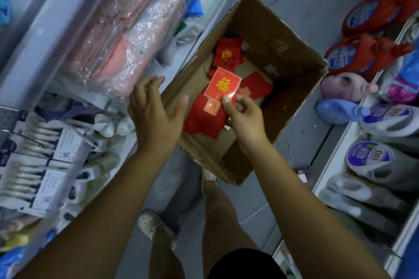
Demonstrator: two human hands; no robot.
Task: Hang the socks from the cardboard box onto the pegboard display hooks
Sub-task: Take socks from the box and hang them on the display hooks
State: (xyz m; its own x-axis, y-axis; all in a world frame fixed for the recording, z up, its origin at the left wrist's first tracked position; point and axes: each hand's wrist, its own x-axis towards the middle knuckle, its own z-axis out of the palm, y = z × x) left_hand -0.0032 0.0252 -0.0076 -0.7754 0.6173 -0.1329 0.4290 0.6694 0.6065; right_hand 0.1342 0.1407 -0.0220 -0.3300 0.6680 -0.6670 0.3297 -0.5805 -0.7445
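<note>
An open cardboard box [292,52] stands on the grey floor between two shelving rows. Several red sock pairs lie in it, one at the back [226,52] and one at the right [258,86]. My right hand [243,113] pinches the lower corner of a red card label with a gold character [222,85], attached to a red sock pair [204,118] that hangs below it over the box. My left hand [154,108] hovers open above the box's left edge, touching nothing. No pegboard hook shows clearly.
Plastic-wrapped pink goods [127,36] and boxed items [56,165] fill the left shelves. Detergent bottles [374,165] line the right shelf. My feet in pale shoes [154,226] stand on the floor just below the box.
</note>
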